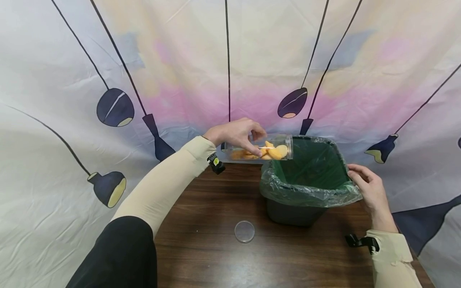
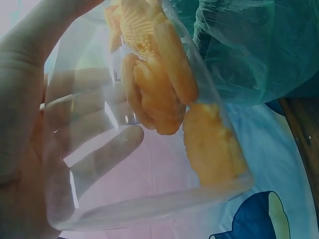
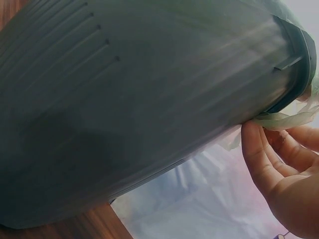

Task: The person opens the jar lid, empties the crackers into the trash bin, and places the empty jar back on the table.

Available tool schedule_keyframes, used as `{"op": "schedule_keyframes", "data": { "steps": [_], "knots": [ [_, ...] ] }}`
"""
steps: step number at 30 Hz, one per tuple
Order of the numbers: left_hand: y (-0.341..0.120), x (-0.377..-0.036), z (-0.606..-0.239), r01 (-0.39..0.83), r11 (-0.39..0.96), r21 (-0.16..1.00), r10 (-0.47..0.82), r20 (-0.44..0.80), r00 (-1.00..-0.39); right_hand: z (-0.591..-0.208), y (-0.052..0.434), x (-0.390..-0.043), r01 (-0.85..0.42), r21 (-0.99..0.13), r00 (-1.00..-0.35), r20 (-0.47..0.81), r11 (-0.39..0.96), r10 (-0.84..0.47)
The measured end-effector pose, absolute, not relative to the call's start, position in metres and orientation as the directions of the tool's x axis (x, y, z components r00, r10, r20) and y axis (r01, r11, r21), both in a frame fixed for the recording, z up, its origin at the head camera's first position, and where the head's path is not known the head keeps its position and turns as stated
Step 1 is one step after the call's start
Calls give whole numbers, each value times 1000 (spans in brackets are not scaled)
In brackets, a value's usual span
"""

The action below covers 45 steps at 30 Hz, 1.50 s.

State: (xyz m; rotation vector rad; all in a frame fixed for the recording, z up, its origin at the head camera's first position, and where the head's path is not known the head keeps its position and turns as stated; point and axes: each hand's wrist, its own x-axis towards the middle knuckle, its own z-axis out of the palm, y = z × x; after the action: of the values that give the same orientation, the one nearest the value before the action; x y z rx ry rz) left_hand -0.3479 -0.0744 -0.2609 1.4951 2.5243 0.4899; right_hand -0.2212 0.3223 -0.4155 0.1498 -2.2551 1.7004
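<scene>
In the head view, the left hand [image 1: 235, 134] is gripping a clear plastic jar [image 1: 261, 148] from above, fingers curled round its wall, and is holding it on its side with the open mouth reaching just over the near-left rim of the bin [image 1: 288, 212]. Orange snack pieces [image 1: 275, 152] are lying along the jar's lower side toward the mouth. The right hand [image 1: 369, 188] is resting at the bin's right rim, fingers loosely bent against the green liner bag [image 1: 309, 170]; it is holding nothing else. A round clear lid [image 1: 244, 231] is lying flat on the wooden bench [image 1: 216, 240], well apart from the jar and in front of the bin. A printed curtain [image 1: 108, 60] is hanging behind.

In the left wrist view, the fingers [image 2: 99, 154] are showing through the jar's wall [image 2: 149, 199], wrapping its base end, while the snack pieces [image 2: 159, 89] are crowding toward the liner bag [image 2: 239, 50]. The jar is looking light, thin-walled and smooth, so likely slippery and a little squeezable; a grip round the middle of the body seems safest. The pieces are looking dry and brittle.

In the right wrist view, the fingertips [image 3: 254, 149] are touching the liner's folded edge [image 3: 284, 119] just under the bin's dark ribbed wall [image 3: 124, 109]. Whether they are pinching the film, I cannot tell.
</scene>
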Motion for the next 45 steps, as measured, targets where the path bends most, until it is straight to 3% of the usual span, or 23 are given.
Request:
{"op": "schedule_keyframes", "data": {
  "steps": [45],
  "knots": [
    [-54, -345, -249, 866, 434, 249, 900, -65, -432, -415, 321, -222, -230, -910, -952, 284, 344, 113]
  ]
}}
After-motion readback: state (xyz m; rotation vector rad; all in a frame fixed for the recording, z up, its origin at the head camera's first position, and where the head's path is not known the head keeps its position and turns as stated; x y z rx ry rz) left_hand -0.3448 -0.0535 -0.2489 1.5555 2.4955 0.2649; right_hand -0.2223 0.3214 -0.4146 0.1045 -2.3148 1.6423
